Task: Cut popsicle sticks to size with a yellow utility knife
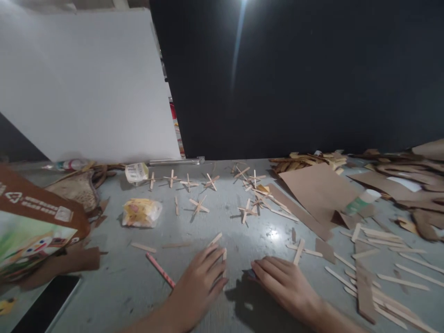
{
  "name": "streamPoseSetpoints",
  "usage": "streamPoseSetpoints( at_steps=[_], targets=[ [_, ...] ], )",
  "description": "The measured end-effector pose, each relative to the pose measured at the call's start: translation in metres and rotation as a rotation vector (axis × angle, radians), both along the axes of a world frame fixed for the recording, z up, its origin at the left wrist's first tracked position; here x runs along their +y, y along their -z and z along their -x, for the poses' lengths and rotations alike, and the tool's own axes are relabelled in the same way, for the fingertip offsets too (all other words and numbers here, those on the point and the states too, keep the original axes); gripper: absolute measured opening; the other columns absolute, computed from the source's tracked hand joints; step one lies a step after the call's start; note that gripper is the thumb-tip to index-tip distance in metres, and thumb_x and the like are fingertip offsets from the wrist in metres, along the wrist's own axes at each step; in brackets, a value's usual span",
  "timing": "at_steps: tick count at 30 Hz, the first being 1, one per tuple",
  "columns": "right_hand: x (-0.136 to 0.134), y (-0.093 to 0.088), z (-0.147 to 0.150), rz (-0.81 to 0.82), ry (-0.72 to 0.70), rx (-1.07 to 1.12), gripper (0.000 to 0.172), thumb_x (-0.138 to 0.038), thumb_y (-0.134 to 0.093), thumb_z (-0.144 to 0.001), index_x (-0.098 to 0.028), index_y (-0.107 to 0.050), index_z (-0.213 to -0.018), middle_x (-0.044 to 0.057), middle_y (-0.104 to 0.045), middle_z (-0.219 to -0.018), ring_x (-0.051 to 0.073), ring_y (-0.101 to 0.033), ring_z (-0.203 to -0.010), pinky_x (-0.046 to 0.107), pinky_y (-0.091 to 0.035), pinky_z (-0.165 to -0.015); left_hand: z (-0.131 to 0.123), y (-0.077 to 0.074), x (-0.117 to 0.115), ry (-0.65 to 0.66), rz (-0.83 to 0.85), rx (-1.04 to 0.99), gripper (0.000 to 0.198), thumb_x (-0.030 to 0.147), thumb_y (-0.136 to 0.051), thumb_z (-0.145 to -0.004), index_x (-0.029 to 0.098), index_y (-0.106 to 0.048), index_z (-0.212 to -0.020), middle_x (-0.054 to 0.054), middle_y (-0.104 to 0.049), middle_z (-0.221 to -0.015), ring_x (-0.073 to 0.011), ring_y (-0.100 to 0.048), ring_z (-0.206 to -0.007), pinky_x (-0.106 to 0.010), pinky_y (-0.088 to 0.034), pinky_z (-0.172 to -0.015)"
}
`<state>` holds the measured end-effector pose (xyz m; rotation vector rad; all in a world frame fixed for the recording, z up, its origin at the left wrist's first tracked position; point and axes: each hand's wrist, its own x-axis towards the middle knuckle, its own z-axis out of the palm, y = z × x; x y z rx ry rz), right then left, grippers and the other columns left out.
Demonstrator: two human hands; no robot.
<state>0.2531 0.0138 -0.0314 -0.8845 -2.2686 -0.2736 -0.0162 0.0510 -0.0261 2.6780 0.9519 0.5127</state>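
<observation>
From the head camera, both hands are lying low on the grey counter [222, 222] near its front edge. The left hand [203, 280] is pressing palm down, its grip spread flat and pinching nothing, and a wooden stick [225, 256] is lying upright in the frame right against its fingertips, partly tucked under them. The right hand [282, 282] is facing it from just beside, fingers straight and pressed together on the counter; something dark is sitting under those fingertips, too shadowed to make out. So the stick is sitting in the gap between the two grips, touching the left and a little apart from the right. The risk I'm seeing: with flat fingers only resting on it, that stick could skid or roll away on the smooth surface if the pressure goes sideways, and a slide leftward could knock the pink pencil [160, 269] lying just beside the left wrist. Further back, finished stick crosses [199, 206] are lying in rows, well apart from both hands, with a cardboard sheet [319, 189] and loose sticks [378, 233] spreading to the right.
</observation>
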Motion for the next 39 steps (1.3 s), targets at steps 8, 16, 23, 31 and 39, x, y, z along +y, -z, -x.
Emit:
streamPoseSetpoints(
  at_steps=[8, 16, 23, 31, 39],
  targets=[
    [-0.003, -0.011, -0.003, 0.058, -0.066, 0.152, 0.017, -0.016, -0.052, -0.106, -0.016, -0.064, -0.118, 0.010, -0.078, -0.087, 0.018, -0.073, -0.074, 0.030, -0.058, -0.070, -0.002, 0.000, 0.002, 0.012, -0.027, 0.015, 0.027, 0.028, -0.060, -0.103, 0.020, -0.068, -0.127, -0.009, -0.062, -0.150, -0.0259, -0.049, -0.148, -0.048, -0.048, -0.122],
    [0.002, -0.010, 0.002, 0.018, -0.072, 0.069, 0.015, -0.019, -0.051, -0.107, -0.013, -0.065, -0.111, 0.009, -0.077, -0.086, 0.017, -0.069, -0.069, 0.030, -0.055, -0.064, -0.003, -0.001, 0.003, -0.054, 0.076, -0.023, 0.035, 0.030, -0.064, -0.101, 0.021, -0.063, -0.134, -0.010, -0.062, -0.149, -0.0265, -0.051, -0.146, -0.050, -0.049, -0.119],
    [0.005, -0.009, 0.006, -0.034, -0.070, -0.028, 0.014, -0.019, -0.053, -0.107, -0.015, -0.066, -0.110, 0.005, -0.072, -0.080, 0.016, -0.065, -0.066, 0.029, -0.052, -0.061, -0.002, 0.004, 0.004, -0.025, 0.046, -0.042, 0.031, 0.031, -0.066, -0.100, 0.018, -0.067, -0.128, -0.011, -0.064, -0.147, -0.0299, -0.049, -0.147, -0.052, -0.048, -0.119],
    [0.007, -0.003, 0.008, -0.096, -0.048, -0.076, 0.020, -0.012, -0.048, -0.105, -0.011, -0.063, -0.120, 0.009, -0.073, -0.090, 0.018, -0.069, -0.073, 0.030, -0.057, -0.066, -0.003, 0.004, 0.006, -0.002, 0.077, -0.089, 0.031, 0.032, -0.069, -0.097, 0.020, -0.069, -0.125, -0.012, -0.062, -0.149, -0.0307, -0.048, -0.148, -0.054, -0.044, -0.122],
    [0.004, -0.005, 0.007, -0.044, 0.010, -0.173, 0.023, -0.014, -0.047, -0.106, -0.011, -0.061, -0.124, 0.006, -0.069, -0.083, 0.019, -0.068, -0.074, 0.030, -0.054, -0.062, -0.006, 0.003, 0.007, -0.039, 0.168, -0.124, 0.047, 0.032, -0.074, -0.092, 0.022, -0.064, -0.137, -0.010, -0.064, -0.147, -0.0306, -0.049, -0.147, -0.052, -0.044, -0.121]
  ],
)
